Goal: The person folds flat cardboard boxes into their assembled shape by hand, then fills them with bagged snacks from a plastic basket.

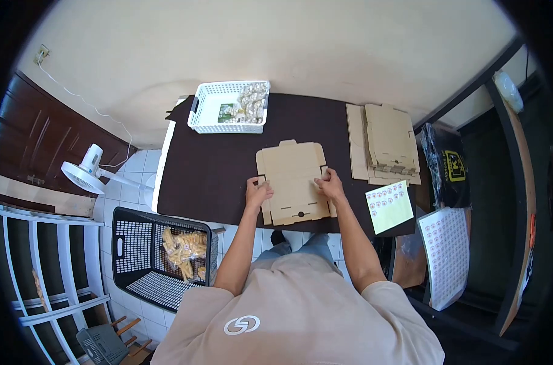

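Note:
A flat, unfolded cardboard box (291,176) lies on the dark table in front of me, its tabbed end pointing to the wall. My left hand (259,194) grips its left edge, with the thumb on top of the cardboard. On the opposite edge, my right hand (331,186) is closed in the same way, thumb over the side flap. Fingers under the cardboard are hidden. Slots and a round hole show along the box's near panel.
A white basket (227,128) with small wrapped packets stands by the wall. Stacked flat boxes (391,137) and a sticker sheet (389,210) lie at the right. Left of the table are a black crate (133,243) holding bagged goods and a white fan (84,173).

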The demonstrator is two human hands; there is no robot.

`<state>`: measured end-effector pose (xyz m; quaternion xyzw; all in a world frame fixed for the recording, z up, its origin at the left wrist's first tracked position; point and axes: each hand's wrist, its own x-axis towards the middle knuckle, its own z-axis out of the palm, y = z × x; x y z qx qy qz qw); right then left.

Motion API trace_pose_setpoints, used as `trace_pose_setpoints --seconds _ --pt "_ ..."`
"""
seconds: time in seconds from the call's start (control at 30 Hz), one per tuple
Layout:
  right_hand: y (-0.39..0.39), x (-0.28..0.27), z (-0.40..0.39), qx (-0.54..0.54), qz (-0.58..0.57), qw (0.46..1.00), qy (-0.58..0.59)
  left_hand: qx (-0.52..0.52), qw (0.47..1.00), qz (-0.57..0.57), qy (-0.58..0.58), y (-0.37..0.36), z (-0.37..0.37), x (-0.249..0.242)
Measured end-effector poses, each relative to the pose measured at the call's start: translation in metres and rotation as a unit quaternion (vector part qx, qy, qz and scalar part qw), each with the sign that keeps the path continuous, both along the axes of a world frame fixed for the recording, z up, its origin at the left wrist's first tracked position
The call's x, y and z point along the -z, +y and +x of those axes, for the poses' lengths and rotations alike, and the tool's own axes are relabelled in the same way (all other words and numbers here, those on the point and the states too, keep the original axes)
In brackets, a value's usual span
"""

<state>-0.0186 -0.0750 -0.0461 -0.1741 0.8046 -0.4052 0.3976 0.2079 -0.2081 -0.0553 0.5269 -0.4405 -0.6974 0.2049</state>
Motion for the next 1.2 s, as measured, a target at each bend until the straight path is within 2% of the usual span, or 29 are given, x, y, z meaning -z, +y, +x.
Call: trace_pose_setpoints --seconds 0.03,0.1,0.17,0.3,0.4,0.47,0.53,0.57,0.6,0.63,0.7,0.73,0.77,0.8,0.83,0.87,0.9,0.93,1.0,1.03,1.07,1.13,1.2 --pt "-0.004 -0.008 -0.003 0.034 0.025 0.997 -0.067 -0.018 0.999 0.029 0.004 -0.004 -0.004 -0.009" --pt "-0.011 -0.014 -0.009 0.054 0.025 0.993 -0.101 -0.039 0.998 0.056 0.008 -0.010 -0.006 -0.013" --pt "-0.019 -0.019 -0.014 0.070 0.024 0.988 -0.136 0.028 0.991 0.099 0.091 -0.022 -0.005 0.004" --pt "-0.022 -0.018 -0.023 0.073 0.037 0.979 -0.189 0.030 0.988 0.127 0.088 -0.031 -0.008 0.011" --pt "-0.021 -0.001 -0.028 0.064 0.017 0.975 -0.213 0.082 0.989 0.115 0.035 -0.029 -0.010 0.011" --pt "-0.017 -0.002 -0.026 0.068 -0.002 0.975 -0.211 0.079 0.995 0.039 0.039 -0.017 -0.011 0.009" --pt "-0.012 -0.012 -0.025 0.187 -0.035 0.935 -0.300 0.104 0.993 0.004 0.051 -0.006 0.000 0.023" --pt "-0.005 -0.010 -0.024 0.226 -0.075 0.914 -0.329 0.123 0.981 -0.149 0.028 -0.001 0.007 0.049" --pt "0.005 -0.022 -0.020 0.191 -0.131 0.915 -0.331 0.139 0.945 -0.296 0.004 0.004 0.011 0.066" --pt "0.012 -0.026 -0.021 0.189 -0.152 0.903 -0.353 0.139 0.945 -0.297 0.008 0.010 0.014 0.053" --pt "0.019 -0.028 -0.020 0.185 -0.172 0.892 -0.375 0.217 0.901 -0.374 -0.021 0.025 0.029 0.022" --pt "0.019 -0.021 -0.022 0.100 -0.157 0.929 -0.319 0.212 0.902 -0.375 -0.021 0.030 0.035 0.007" --pt "0.017 -0.013 -0.024 0.011 -0.143 0.955 -0.259 0.254 0.868 -0.422 -0.062 0.032 0.040 -0.007" --pt "0.020 -0.002 -0.026 0.005 -0.143 0.955 -0.258 0.296 0.828 -0.464 -0.105 0.034 0.047 -0.012" --pt "0.024 0.006 -0.030 -0.082 -0.097 0.984 -0.129 0.358 0.795 -0.466 -0.150 0.031 0.053 -0.012" --pt "0.024 0.014 -0.036 -0.164 -0.050 0.985 0.006 0.353 0.796 -0.468 -0.150 0.031 0.056 -0.010" --pt "0.020 -0.001 -0.029 -0.222 -0.011 0.963 0.151 0.412 0.769 -0.454 -0.182 0.034 0.059 -0.023" --pt "0.014 -0.010 -0.026 -0.312 0.066 0.920 0.229 0.469 0.737 -0.437 -0.213 0.034 0.060 -0.031" --pt "0.004 -0.050 0.019 -0.306 0.187 0.889 0.285 0.495 0.719 -0.430 -0.229 0.030 0.058 -0.025" --pt "0.001 -0.042 0.034 -0.325 0.224 0.860 0.323 0.514 0.707 -0.417 -0.248 0.030 0.056 -0.024" --pt "0.001 -0.025 0.049 -0.334 0.233 0.829 0.383 0.531 0.696 -0.404 -0.266 0.030 0.053 -0.024" --pt "-0.003 0.007 0.074 -0.321 0.207 0.813 0.440 0.530 0.691 -0.404 -0.280 0.031 0.050 -0.020" --pt "-0.016 0.007 0.089 -0.336 0.179 0.816 0.435 0.547 0.685 -0.387 -0.286 0.030 0.050 -0.018"
